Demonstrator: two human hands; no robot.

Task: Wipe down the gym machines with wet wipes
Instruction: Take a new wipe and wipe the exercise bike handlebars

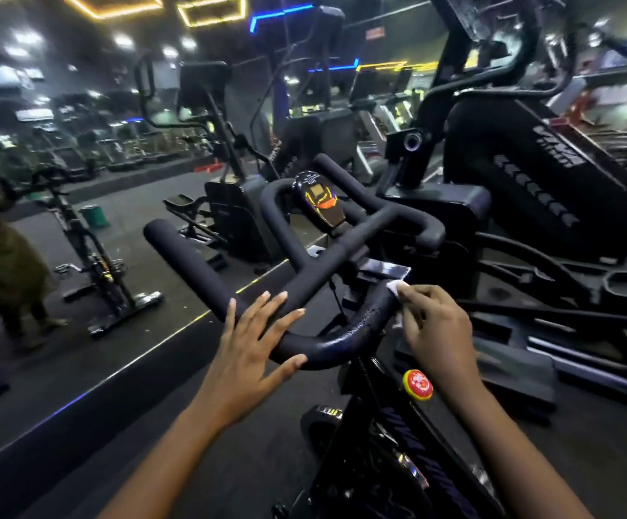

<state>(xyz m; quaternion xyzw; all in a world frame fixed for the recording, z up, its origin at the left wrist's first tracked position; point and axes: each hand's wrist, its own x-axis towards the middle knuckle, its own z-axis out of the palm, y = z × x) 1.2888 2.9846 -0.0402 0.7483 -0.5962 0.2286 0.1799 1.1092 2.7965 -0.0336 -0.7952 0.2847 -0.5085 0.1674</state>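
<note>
A spin bike's black padded handlebar (304, 271) fills the middle of the view, with a small console (319, 202) at its centre. My left hand (255, 342) rests on the near curved bar with straight fingers and the thumb under the bar. My right hand (435, 327) pinches a white wet wipe (396, 288) against the right part of the same bar. The bar surface beside the wipe shines wet. A red and yellow knob (417, 384) sits on the bike frame below my right wrist.
Large black stair machines (536, 174) stand close on the right and behind the bike. Another machine (229, 211) stands beyond the handlebar. On the left are another spin bike (94, 256), a green bin (94, 216) and a person (1, 256) standing on the dark floor.
</note>
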